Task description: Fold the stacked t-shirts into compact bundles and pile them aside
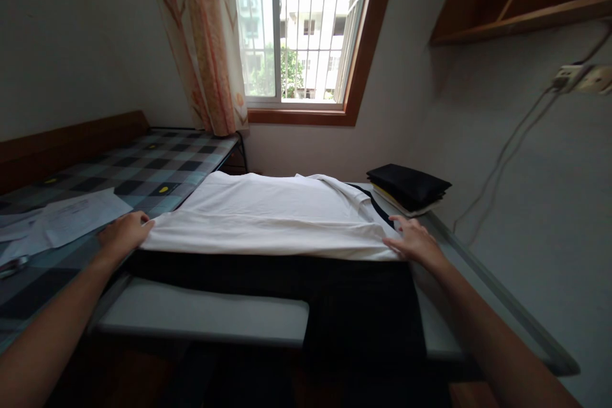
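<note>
A white shirt (268,204), probably a T-shirt, lies spread over the table with a fold running along its near side. At its near left corner, my left hand (128,229) pinches the cloth between thumb and fingers. My right hand (415,242) grips the near right corner, thumb on the cloth and forefinger a little raised. Beneath the shirt is a black cloth (363,306), whose right part hangs over the table's front edge. More black shows beside the shirt's far right side. The undersides of both grips are hidden.
A white table (205,312) reaches the right wall. A stack topped by a folded black item (408,183) stands at its back right. To the left is a checked bed (119,166) with papers (71,220). A window (306,32), curtain (205,38) and wall shelf (526,19) surround it.
</note>
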`<state>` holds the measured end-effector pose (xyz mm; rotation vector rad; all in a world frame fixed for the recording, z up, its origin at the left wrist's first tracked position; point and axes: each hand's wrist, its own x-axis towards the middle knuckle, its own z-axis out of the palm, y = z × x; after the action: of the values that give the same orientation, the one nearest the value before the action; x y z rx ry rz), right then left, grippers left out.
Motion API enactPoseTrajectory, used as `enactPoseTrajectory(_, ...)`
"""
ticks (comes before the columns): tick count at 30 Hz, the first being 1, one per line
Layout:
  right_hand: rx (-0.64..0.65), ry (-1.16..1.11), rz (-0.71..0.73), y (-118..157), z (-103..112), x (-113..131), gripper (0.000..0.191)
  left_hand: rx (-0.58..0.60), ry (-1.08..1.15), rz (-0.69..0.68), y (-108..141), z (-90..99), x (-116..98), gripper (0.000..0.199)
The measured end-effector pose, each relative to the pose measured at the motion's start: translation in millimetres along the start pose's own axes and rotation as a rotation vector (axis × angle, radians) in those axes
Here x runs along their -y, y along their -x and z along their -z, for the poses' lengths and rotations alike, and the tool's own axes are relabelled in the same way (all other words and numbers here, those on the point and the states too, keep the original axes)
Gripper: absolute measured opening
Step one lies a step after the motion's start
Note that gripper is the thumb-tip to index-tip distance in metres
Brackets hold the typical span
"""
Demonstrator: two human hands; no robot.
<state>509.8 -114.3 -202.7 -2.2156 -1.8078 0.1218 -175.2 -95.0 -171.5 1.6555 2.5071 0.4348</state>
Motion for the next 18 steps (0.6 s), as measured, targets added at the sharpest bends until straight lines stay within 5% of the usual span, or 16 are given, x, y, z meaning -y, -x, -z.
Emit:
enactPoseTrajectory(4, -0.102, 0.082, 0.244, -6, 2, 20, 0.036, -0.174, -0.15, -0.135, -8, -16.1, -30, 0.044)
enactPoseTrajectory(11, 0.005, 0.187, 0.322, -21, -10, 40, 0.024, -0.013, 0.102, -0.764, -1, -61.8, -114, 0.039)
enactPoseTrajectory(14, 0.005, 0.236, 0.311, -23, -11, 44, 0.025, 0.006, 0.096, -0.792, 3, -79.7, -134, 0.042)
enactPoseTrajectory(18, 0.038, 0.236, 0.321, -27, -5, 47, 0.025, 0.014, 0.044, -0.666, -9, -87.9, -140, 0.04)
